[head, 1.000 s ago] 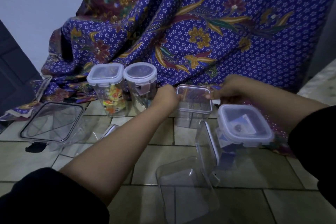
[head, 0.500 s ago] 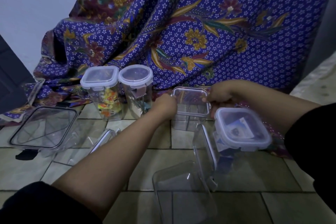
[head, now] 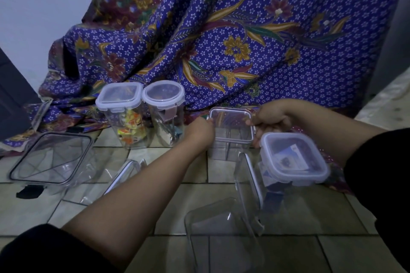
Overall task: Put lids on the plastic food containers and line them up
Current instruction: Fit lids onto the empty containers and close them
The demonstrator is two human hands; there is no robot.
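Note:
A small square clear container (head: 230, 133) stands on the tiled floor with a clear lid on top. My left hand (head: 199, 129) grips its left rim and my right hand (head: 269, 118) grips its right rim. To the left stand two lidded containers side by side: a square one (head: 121, 115) with colourful contents and a round one (head: 164, 113). Another lidded square container (head: 292, 159) stands close to my right wrist. An open clear container (head: 219, 235) stands near me, and a large one (head: 52, 157) sits at the left.
A purple flowered cloth (head: 244, 35) hangs behind the containers and spreads onto the floor. A clear lid or box (head: 248, 186) stands on edge beside the near open container. Another clear piece (head: 124, 173) lies partly under my left forearm. A dark door (head: 11, 99) is at far left.
Both hands stay on the small container's lid, shifting slightly downward on its rim. The view has tilted a little; the containers have not moved.

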